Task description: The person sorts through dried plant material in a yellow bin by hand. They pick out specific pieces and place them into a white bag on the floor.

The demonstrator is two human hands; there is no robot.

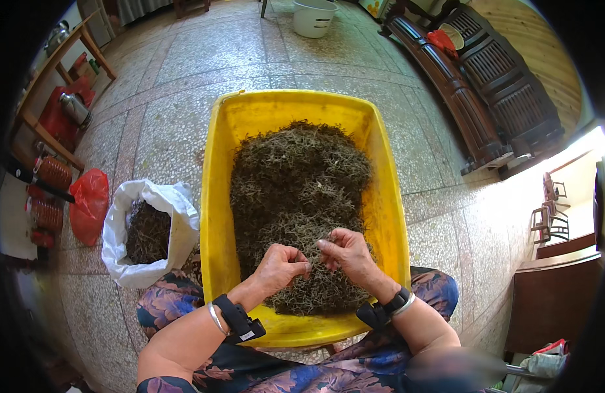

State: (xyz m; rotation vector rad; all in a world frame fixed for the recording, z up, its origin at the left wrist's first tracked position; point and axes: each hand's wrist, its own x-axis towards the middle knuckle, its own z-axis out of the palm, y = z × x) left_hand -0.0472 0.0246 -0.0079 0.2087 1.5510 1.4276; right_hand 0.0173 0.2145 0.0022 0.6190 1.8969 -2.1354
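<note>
A large yellow plastic tub [209,196] stands in front of me, holding a heap of dry, twiggy plant material [302,172]. Over the near part of the heap, my left hand [281,267] has its thumb and fingertips close together. My right hand [349,253] is just to its right, thumb and forefinger pinched near each other. Whether thin strands lie between the fingertips of either hand cannot be told. Left of the tub, a white woven sack [182,211] with its rim rolled down contains darker dry plant matter [149,236].
A red plastic bag [89,206] lies beyond the sack, near a wooden table [52,140] and a metal flask [75,109]. A dark wooden bench [454,93] is at the upper right, a white bucket [312,19] at the top. A brown cabinet [553,304] stands right.
</note>
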